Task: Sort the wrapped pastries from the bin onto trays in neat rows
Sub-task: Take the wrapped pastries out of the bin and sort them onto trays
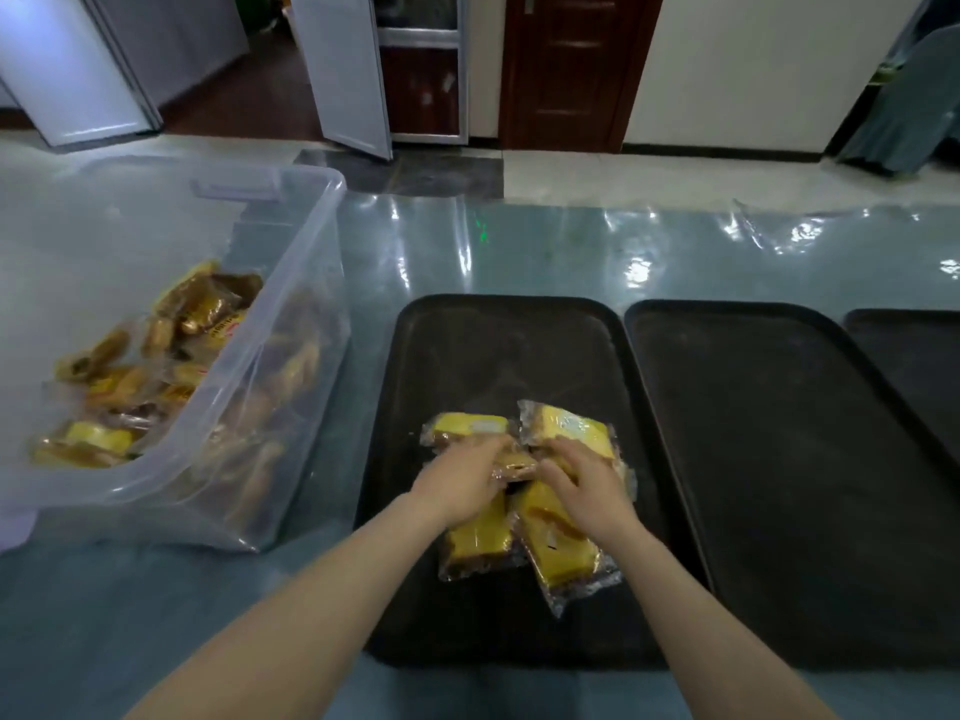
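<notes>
At lower centre, the left hand (465, 478) and right hand (584, 491) both lie on a loose cluster of wrapped pastries (524, 491), fingers bent over the clear wrappers. Whether either hand truly grips a pack cannot be told. The yellow packs sit unevenly on the nearest black tray (498, 345). Two more black trays, the middle tray (769, 433) and the far tray (919, 366), lie to the right. At left, the clear plastic bin (291, 314) holds more pastries; their red print is too blurred to read.
</notes>
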The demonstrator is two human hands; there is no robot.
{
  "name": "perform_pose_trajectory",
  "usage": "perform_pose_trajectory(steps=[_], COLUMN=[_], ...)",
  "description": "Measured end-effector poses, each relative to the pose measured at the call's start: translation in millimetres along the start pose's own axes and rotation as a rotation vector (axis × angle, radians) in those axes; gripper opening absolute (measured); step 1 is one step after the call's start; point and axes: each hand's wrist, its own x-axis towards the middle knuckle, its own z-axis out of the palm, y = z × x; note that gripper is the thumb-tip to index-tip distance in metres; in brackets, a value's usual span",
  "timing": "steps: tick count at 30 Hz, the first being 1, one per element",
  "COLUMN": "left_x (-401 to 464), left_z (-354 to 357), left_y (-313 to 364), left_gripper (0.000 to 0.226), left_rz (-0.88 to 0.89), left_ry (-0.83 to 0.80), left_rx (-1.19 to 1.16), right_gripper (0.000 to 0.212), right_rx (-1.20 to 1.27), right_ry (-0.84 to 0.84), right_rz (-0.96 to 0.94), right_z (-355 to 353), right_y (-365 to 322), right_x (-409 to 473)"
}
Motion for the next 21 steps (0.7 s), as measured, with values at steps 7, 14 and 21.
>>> perform_pose_trajectory(steps=[7,14,21], left_x=[-25,-56,-131], left_z=[-27,-137,-223], left_y=[-17,-5,-59], left_gripper=[0.078,0.066,0.045], left_rz=[0.075,0.169,0.154], left_ry=[-0.015,0.404,0.64], left_rx=[-0.072,0.104,0.076], right_gripper=[0.028,0.03,0.041], right_rx=[0.081,0.262,0.452], right_ry=[0.103,0.13,0.17], right_rz=[-0.077,-0.271,-0.439], right_z=[-11,-3,10], right_y=[-35,-146,-254], right_x=[5,13,4])
